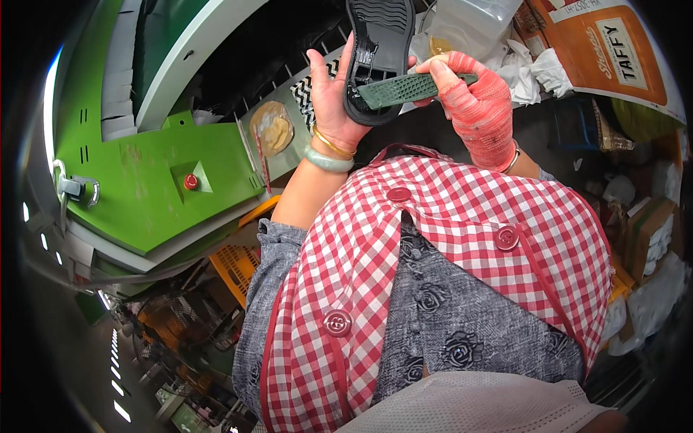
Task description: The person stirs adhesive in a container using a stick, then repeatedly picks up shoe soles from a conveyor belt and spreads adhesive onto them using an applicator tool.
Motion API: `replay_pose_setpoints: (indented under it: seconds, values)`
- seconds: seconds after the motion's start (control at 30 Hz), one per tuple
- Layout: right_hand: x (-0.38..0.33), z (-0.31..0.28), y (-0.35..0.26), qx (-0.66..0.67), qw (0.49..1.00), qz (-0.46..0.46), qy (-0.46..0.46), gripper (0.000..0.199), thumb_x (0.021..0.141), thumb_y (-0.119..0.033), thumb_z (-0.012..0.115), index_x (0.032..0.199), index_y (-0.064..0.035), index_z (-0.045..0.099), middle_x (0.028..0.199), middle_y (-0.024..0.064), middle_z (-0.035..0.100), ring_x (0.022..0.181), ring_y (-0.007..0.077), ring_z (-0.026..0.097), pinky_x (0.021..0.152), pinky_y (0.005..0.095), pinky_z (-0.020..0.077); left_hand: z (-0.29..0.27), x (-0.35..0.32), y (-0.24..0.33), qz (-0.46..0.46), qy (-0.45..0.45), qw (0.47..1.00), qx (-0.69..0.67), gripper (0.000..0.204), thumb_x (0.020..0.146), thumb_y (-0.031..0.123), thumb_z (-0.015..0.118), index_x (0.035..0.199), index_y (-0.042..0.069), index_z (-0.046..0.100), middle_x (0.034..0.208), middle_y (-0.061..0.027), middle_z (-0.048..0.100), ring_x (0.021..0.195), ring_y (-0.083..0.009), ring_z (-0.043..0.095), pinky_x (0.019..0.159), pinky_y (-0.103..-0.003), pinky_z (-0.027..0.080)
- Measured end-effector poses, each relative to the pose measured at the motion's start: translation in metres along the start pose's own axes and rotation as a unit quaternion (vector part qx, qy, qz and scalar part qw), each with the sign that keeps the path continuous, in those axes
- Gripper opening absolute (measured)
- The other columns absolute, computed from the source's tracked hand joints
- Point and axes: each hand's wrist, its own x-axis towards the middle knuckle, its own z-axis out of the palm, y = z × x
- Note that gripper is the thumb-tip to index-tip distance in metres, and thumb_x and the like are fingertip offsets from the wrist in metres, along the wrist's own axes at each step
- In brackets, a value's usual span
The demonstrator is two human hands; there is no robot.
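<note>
My left hand [333, 101] is closed around the edge of a black shoe sole [384, 45], holding it upright with its ridged, hollowed face toward me. Part of the sole's surface near the heel looks wet and shiny. My right hand [469, 101], wrapped in a red bandage-like covering with bare fingertips, pinches a flat green strip [404, 91] with a dimpled surface. The strip's far left end overlaps the heel end of the sole; whether it touches cannot be made out. A gold bangle and a pale green bangle [328, 160] circle my left wrist.
A green machine [173, 195] with a red button [190, 181] stands at left. Near my left hand is a round yellowish container [272, 128]. Beyond my right hand are a clear plastic tub [473, 25], crumpled white paper [521, 72] and an orange carton [613, 50].
</note>
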Motion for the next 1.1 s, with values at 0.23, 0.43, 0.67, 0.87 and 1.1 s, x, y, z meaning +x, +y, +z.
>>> replay_pose_setpoints:
  seconds: [0.23, 0.43, 0.67, 0.87, 1.1]
  values:
    - [0.003, -0.005, -0.003, 0.007, 0.996, -0.050, -0.072, 0.017, 0.087, -0.012, 0.055, 0.092, 0.0037, 0.061, 0.077, 0.0058, 0.062, 0.066, 0.0119, 0.062, 0.061, 0.0206, 0.0512, -0.005, 0.000, 0.004, -0.030, 0.016, 0.999, 0.038, 0.086, 0.081, 0.072, 0.017, 0.138, 0.008, 0.024, 0.130, -0.0196, 0.041, 0.116, -0.0363, 0.045, 0.095, -0.049, 0.039]
    - [0.024, -0.016, -0.012, -0.038, 0.975, -0.052, -0.211, 0.021, 0.089, -0.017, 0.054, 0.093, 0.0027, 0.060, 0.078, 0.0066, 0.062, 0.067, 0.0137, 0.063, 0.062, 0.0232, 0.0516, -0.006, 0.000, 0.006, -0.059, 0.105, 0.983, 0.141, 0.091, 0.079, 0.074, 0.016, 0.134, 0.002, 0.030, 0.122, -0.0238, 0.047, 0.110, -0.0374, 0.050, 0.093, -0.050, 0.042]
    - [0.055, -0.006, -0.026, -0.021, 0.962, 0.094, -0.254, 0.022, 0.086, -0.021, 0.057, 0.093, -0.0005, 0.061, 0.078, 0.0050, 0.062, 0.065, 0.0098, 0.061, 0.059, 0.0203, 0.0478, 0.012, 0.002, 0.011, -0.166, 0.042, 0.960, 0.223, 0.092, 0.079, 0.075, 0.014, 0.137, 0.005, 0.026, 0.124, -0.0237, 0.045, 0.098, -0.0412, 0.056, 0.074, -0.042, 0.052]
    - [0.067, 0.016, -0.060, -0.064, 0.934, 0.184, -0.301, 0.020, 0.088, -0.020, 0.055, 0.093, -0.0013, 0.060, 0.082, 0.0055, 0.063, 0.058, 0.0080, 0.056, 0.059, 0.0189, 0.0448, 0.006, 0.004, 0.023, -0.191, 0.043, 0.937, 0.291, 0.083, 0.081, 0.071, 0.022, 0.133, 0.007, 0.030, 0.104, -0.0183, 0.054, 0.091, -0.0517, 0.055, 0.062, -0.051, 0.055]
    - [0.071, 0.029, -0.074, -0.199, 0.905, 0.155, -0.343, 0.028, 0.087, -0.027, 0.054, 0.091, -0.0002, 0.060, 0.077, 0.0060, 0.063, 0.056, 0.0091, 0.058, 0.056, 0.0196, 0.0423, -0.007, 0.003, 0.029, -0.272, 0.043, 0.928, 0.252, 0.091, 0.077, 0.074, 0.028, 0.132, 0.001, 0.031, 0.114, -0.0280, 0.050, 0.088, -0.0476, 0.058, 0.059, -0.047, 0.056]
